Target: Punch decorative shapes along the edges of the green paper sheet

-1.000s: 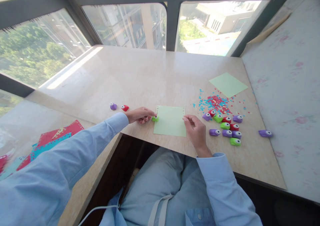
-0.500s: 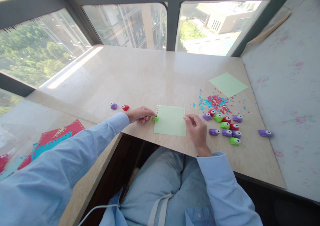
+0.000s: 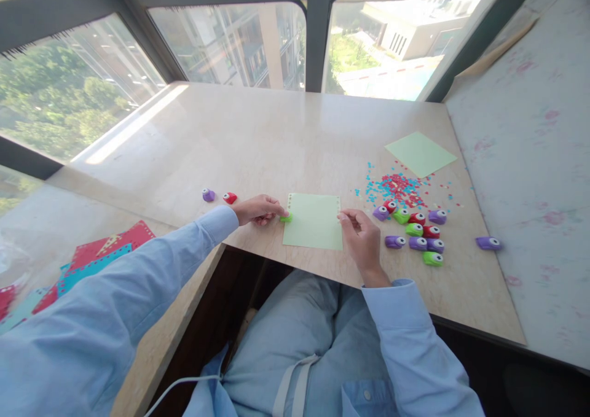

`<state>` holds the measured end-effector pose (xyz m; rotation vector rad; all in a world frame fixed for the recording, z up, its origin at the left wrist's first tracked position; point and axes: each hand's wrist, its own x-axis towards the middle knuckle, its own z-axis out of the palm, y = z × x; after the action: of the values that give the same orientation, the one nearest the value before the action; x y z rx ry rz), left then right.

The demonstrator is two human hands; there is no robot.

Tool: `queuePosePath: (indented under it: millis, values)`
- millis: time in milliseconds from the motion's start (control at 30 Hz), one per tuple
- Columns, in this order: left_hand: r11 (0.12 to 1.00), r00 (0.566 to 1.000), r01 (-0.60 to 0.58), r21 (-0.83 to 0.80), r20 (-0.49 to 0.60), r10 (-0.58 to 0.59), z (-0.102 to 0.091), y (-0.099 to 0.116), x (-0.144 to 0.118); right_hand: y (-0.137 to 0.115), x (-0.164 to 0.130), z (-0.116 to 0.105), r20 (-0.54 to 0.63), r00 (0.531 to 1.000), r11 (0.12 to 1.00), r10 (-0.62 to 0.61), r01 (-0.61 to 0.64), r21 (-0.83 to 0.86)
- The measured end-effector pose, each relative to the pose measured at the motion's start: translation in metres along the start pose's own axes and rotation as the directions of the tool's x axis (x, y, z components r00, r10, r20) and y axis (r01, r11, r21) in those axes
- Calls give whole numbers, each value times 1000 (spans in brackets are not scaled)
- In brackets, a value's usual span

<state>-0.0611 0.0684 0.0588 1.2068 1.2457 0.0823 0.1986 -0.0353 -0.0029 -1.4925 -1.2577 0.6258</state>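
Note:
A pale green sheet of paper [image 3: 313, 220] lies on the counter in front of me, with small punched holes along parts of its left and right edges. My left hand [image 3: 262, 210] is closed at the left edge, its thumb on top of a small green craft punch [image 3: 286, 218] that sits over that edge. Much of the punch is covered by the thumb. On the opposite side, my right hand [image 3: 362, 236] pinches the sheet's right edge between thumb and fingers.
Several colored craft punches [image 3: 418, 244] stand at the right, near scattered red and blue paper bits [image 3: 399, 188]. Behind lies another green sheet [image 3: 420, 154]. A purple punch [image 3: 208, 194] and a red punch [image 3: 229, 198] stand left. Punched red and blue sheets [image 3: 110, 245] lie far left.
My left thumb has come down on the green punch, whose top now shows less. My right hand keeps its pinch on the paper, which stays in about the same place.

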Motion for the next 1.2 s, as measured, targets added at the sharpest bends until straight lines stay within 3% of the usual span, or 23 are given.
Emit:
queuePosePath:
  millis: [200, 467, 667, 933, 1200]
  values:
    - [996, 999, 14, -83, -40, -17, 2, 2, 0, 0, 0, 0, 6, 1000, 1000, -1, 1, -5]
    - [981, 984, 146, -125, -86, -157, 2, 8, 3, -1, 0, 0, 5, 1000, 1000, 5, -5, -20]
    - [990, 985, 119, -79, -118, -127, 0, 13, 6, -2, 0, 0, 1, 1000, 1000, 11, -11, -6]
    - [975, 975, 151, -162, -140, -174, 2, 11, 1, -3, 0, 0, -3, 1000, 1000, 20, -20, 0]
    - [980, 969, 200, 10, -147, -197, 7, 31, 0, -2, 0, 0, -1, 1000, 999, 29, -29, 18]
